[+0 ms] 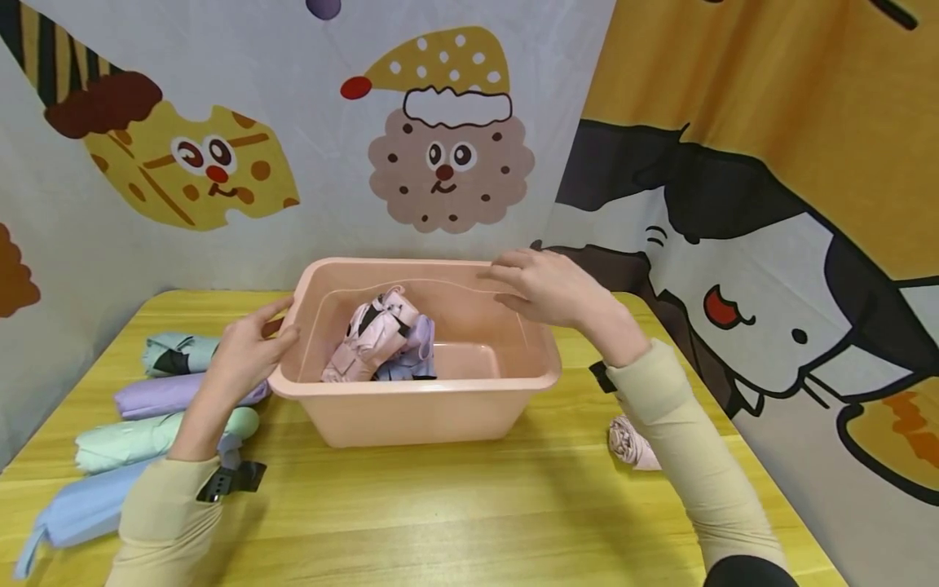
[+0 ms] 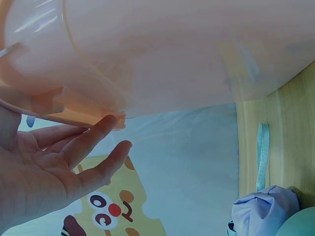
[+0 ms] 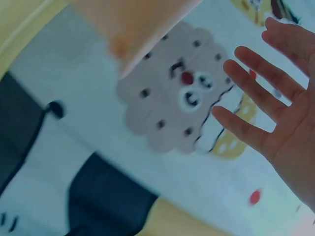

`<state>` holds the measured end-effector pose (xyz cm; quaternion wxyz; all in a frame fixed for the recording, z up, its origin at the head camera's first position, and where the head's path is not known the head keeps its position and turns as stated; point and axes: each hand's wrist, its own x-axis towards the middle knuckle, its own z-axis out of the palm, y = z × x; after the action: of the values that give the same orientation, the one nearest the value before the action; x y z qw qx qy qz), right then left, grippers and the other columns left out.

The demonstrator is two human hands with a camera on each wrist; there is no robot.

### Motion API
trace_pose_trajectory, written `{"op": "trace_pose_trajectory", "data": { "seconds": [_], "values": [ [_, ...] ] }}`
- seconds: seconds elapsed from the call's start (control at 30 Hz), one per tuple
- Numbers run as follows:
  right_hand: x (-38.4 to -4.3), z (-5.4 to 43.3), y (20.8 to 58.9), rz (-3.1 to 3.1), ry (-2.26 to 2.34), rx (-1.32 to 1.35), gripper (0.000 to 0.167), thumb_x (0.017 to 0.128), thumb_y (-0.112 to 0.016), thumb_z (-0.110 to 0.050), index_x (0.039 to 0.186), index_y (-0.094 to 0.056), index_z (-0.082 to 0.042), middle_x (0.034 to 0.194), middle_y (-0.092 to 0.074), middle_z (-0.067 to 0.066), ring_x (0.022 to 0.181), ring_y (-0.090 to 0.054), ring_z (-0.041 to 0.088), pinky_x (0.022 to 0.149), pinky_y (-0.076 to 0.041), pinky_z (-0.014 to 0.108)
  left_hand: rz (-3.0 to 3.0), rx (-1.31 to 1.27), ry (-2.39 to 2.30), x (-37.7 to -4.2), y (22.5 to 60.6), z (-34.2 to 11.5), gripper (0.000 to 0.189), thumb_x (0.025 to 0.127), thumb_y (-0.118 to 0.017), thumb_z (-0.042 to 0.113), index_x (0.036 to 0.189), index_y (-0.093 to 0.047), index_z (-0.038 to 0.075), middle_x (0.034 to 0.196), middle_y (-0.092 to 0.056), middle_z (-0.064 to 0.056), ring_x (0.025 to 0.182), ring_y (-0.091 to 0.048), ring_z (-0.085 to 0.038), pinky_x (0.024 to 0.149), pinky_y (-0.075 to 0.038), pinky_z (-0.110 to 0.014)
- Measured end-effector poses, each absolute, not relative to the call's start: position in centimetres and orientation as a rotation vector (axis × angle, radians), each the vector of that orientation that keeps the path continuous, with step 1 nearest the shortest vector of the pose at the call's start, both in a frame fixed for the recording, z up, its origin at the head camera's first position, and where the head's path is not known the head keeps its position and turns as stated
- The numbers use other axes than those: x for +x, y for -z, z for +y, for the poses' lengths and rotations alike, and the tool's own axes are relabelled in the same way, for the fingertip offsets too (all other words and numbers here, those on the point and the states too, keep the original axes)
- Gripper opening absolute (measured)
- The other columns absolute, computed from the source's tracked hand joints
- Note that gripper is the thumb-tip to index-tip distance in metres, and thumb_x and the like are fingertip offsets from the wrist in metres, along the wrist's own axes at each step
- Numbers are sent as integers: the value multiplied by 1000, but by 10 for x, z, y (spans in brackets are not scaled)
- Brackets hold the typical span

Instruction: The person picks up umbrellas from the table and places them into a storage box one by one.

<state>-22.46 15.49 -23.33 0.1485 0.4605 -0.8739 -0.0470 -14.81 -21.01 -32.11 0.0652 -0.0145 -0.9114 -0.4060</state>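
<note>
Tub stands on the bench, apparently part-filled: pink bundle and lilac bundle inside; teal roll, purple roll, green roll, blue roll and rose roll outside, seemingly left to do. The left hand, relaxed, touches its left end; the right hand hovers near the right end, loosely extended, holding nothing.

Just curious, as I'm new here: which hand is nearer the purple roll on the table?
Left. The left hand is at the left side of the bin, close by the purple roll; the right hand is over the bin's right end, farther from the roll.
</note>
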Motion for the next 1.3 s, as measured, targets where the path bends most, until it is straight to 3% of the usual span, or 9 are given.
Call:
{"op": "trace_pose_trajectory", "data": {
  "seconds": [0.2, 0.47, 0.73, 0.93, 1.17, 1.3],
  "values": [
    [-224, 202, 253, -2657, 48, 1152, 38, 88, -66, -22, 125, -62, -13, 116, -64, 10, 98, -63, 29, 76, -55, 44, -2748, -33, 1235, -148, 320, -210, 56, 95, -46, 19, 145, -33, -2, 135, -44, -38, 120, -50, -51, 90, -49, -57],
    [-211, 258, 284, -2961, 30, 960, 43, 88, -66, -20, 129, -58, -9, 120, -62, 17, 105, -62, 35, 86, -53, 50, -2744, -43, 1247, -148, 320, -209, 56, 95, -46, 19, 145, -33, -3, 135, -45, -38, 120, -50, -51, 89, -50, -56],
    [-198, 298, 319, -3378, -100, 863, 54, 89, -64, -33, 134, -50, -6, 124, -60, 20, 115, -56, 41, 93, -47, 55, -2729, -55, 1240, -148, 320, -210, 56, 95, -47, 18, 145, -34, -4, 134, -46, -38, 119, -51, -51, 88, -50, -56],
    [-182, 308, 336, -3651, -134, 739, 65, 81, -74, -33, 134, -48, -7, 122, -59, 23, 113, -56, 42, 88, -49, 53, -2726, -60, 1238, -148, 321, -210, 56, 95, -47, 18, 144, -34, -4, 133, -46, -38, 119, -51, -51, 88, -50, -57],
    [-166, 315, 351, -3743, -130, 657, 83, 65, -86, -32, 135, -47, -11, 130, -54, 19, 116, -54, 37, 93, -47, 53, -2725, -59, 1237, -148, 321, -210, 56, 95, -47, 18, 144, -34, -4, 133, -46, -38, 119, -51, -51, 87, -51, -56],
    [-162, 322, 357, -3723, -137, 689, 88, 58, -89, -12, 135, -46, -16, 122, -54, 11, 104, -55, 27, 83, -50, 45, -2724, -57, 1244, -149, 322, -210, 56, 95, -47, 18, 145, -34, -4, 134, -46, -38, 119, -51, -51, 87, -50, -56]
  ]
}}
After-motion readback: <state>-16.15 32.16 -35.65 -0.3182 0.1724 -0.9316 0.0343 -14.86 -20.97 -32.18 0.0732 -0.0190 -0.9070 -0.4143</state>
